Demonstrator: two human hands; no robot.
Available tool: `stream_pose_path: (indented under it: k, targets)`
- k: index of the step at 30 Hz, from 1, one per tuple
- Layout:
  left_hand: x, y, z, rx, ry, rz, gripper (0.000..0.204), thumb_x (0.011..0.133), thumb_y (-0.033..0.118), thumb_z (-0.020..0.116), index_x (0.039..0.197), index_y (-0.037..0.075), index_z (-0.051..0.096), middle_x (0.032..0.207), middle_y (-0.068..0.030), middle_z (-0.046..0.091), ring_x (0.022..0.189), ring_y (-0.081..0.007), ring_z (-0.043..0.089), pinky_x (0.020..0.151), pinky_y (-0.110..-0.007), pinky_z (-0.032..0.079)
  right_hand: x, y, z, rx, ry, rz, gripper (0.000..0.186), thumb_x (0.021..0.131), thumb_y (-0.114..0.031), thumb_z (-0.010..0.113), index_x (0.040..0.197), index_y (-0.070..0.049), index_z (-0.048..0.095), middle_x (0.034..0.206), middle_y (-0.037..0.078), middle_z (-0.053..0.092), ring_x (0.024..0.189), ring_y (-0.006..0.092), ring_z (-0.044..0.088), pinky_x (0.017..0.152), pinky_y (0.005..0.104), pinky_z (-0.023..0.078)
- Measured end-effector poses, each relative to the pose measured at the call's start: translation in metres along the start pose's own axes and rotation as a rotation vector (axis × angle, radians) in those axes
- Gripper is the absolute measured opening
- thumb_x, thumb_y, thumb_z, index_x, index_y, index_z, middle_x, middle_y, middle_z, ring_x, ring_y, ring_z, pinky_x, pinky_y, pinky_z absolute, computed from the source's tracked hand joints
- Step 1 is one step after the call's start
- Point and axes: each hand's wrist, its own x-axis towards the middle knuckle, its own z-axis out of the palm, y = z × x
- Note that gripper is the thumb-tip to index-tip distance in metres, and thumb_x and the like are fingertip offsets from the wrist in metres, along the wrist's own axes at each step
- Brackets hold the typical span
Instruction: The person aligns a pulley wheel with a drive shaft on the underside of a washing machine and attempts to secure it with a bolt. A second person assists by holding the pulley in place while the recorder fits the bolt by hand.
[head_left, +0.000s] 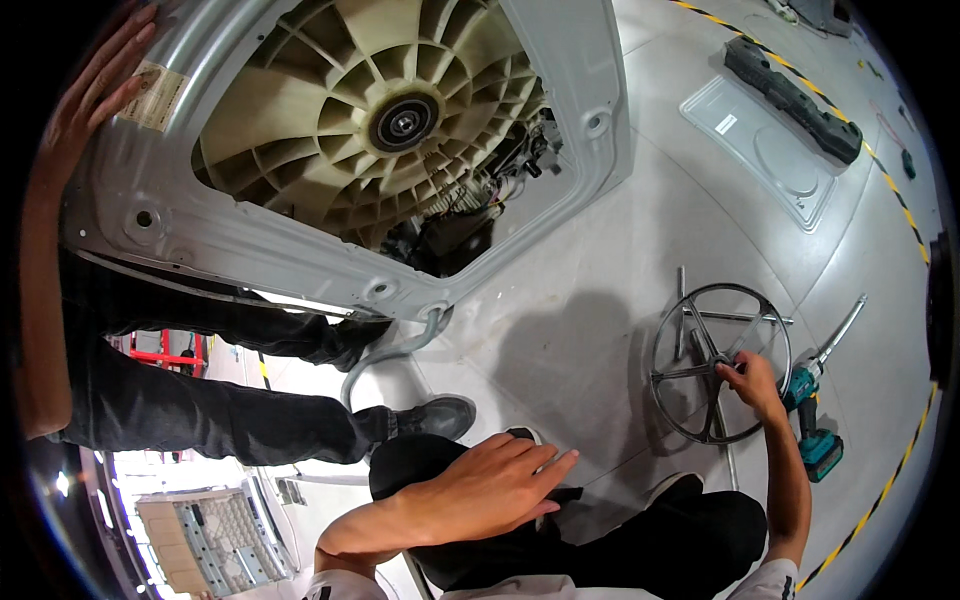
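My right hand (752,384) closes its fingers round the hub of a dark spoked pulley wheel (735,440), above the floor at the right. Several metal rods (682,335) show through and beside the wheel. Over my left knee, my left hand (490,483) hangs palm down with its fingers stretched out, holding nothing. In front of me a grey washing machine cabinet (590,120) has its back opening uncovered. Inside it sits the ribbed cream tub (290,110) with a dark round bearing (405,121) at its centre. Wiring shows below the tub.
Another person's hand (95,90) rests on the cabinet, their shoe (435,418) near my left knee. A teal cordless power tool (815,405) lies right of the wheel. Farther off lie a grey panel (765,150) and a dark long block (795,100). A grey hose (400,345) hangs from the cabinet.
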Motion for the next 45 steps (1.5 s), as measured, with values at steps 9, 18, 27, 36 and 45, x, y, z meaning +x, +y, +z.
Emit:
stream_pose_path:
  k: [9, 18, 27, 36, 45]
  targets:
    - [0.004, -0.002, -0.001, -0.015, -0.008, -0.005, 0.052, 0.086, 0.025, 0.063, 0.126, -0.003, 0.046, 0.111, -0.0152, 0.056, 0.097, -0.0272, 0.056, 0.083, -0.036, 0.044, 0.003, 0.002, 0.006, 0.04, -0.006, 0.011, 0.034, 0.08, -0.033, 0.069, 0.083, 0.001, 0.066, 0.065, 0.013, 0.065, 0.06, 0.0228, 0.065, 0.058, 0.0345, 0.047]
    - [0.006, -0.004, 0.001, -0.034, -0.008, -0.015, 0.052, 0.087, 0.027, 0.062, 0.127, -0.002, 0.046, 0.114, -0.0162, 0.056, 0.1, -0.0292, 0.056, 0.086, -0.038, 0.043, 0.014, 0.018, 0.025, -0.018, 0.027, -0.085, 0.032, 0.079, -0.028, 0.07, 0.083, 0.003, 0.064, 0.066, 0.012, 0.065, 0.058, 0.0191, 0.063, 0.056, 0.0321, 0.047]
    - [0.005, -0.003, 0.001, -0.039, -0.028, -0.022, 0.053, 0.087, 0.028, 0.061, 0.128, -0.003, 0.045, 0.113, -0.0166, 0.056, 0.101, -0.0297, 0.056, 0.087, -0.038, 0.043, 0.008, -0.025, 0.03, -0.022, -0.049, -0.119, 0.038, 0.078, -0.039, 0.069, 0.083, -0.001, 0.066, 0.069, 0.014, 0.065, 0.068, 0.0297, 0.064, 0.061, 0.0376, 0.047]
    - [0.002, -0.002, 0.0, -0.041, -0.019, -0.019, 0.053, 0.087, 0.026, 0.062, 0.127, -0.003, 0.046, 0.113, -0.0169, 0.057, 0.1, -0.0299, 0.056, 0.087, -0.039, 0.044, 0.004, -0.054, 0.035, 0.061, -0.124, -0.173, 0.041, 0.079, -0.04, 0.07, 0.079, 0.0, 0.064, 0.066, 0.013, 0.063, 0.061, 0.0242, 0.062, 0.057, 0.0354, 0.046]
    - [-0.003, -0.001, -0.007, -0.051, 0.014, -0.003, 0.051, 0.087, 0.026, 0.062, 0.126, -0.003, 0.047, 0.113, -0.0175, 0.057, 0.1, -0.0308, 0.057, 0.086, -0.039, 0.045, -0.02, -0.117, 0.019, 0.12, -0.198, -0.267, 0.046, 0.079, -0.043, 0.071, 0.079, 0.002, 0.063, 0.061, 0.01, 0.058, 0.054, 0.0171, 0.053, 0.053, 0.0321, 0.043]
